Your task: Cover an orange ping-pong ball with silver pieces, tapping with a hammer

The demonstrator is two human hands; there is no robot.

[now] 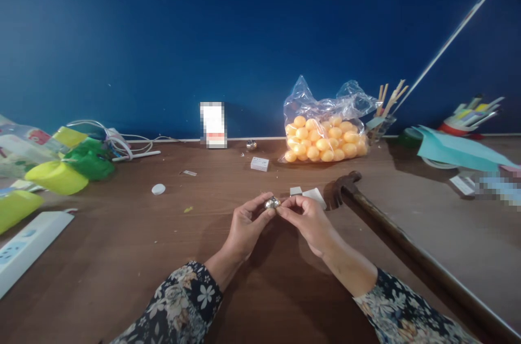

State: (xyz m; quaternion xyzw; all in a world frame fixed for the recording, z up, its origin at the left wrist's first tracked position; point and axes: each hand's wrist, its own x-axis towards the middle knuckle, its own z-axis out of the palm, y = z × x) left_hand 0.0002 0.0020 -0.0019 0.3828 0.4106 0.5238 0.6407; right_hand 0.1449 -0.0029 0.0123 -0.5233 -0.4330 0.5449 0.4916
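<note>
Silver ball (272, 203), one, between the two hands and over the table. My list from this end, largest first. Wall (163, 34), blue, one. Table (122, 257), brown, one; its far edge meets the wall. Wooden stick (407, 249), one, slanting from beyond the right hand to the lower right corner. Bag (299, 97), see-through, one, holding orange balls (323, 144) too overlapped for me to count. Power strip (35, 249), one, at the left edge. Left hand (244, 227), thumb and forefinger pinched on the silver ball. Right hand (313, 227), fingertips pinched at its right side. Box (259, 164), one. White cap (158, 189), one. Second ball (251, 145), shiny, one, near the wall.

Axis: near round; I cannot tell a long one, nor which way it points. Room: widest from the left hand to the power strip; rightward, the stick bounds it.
</note>
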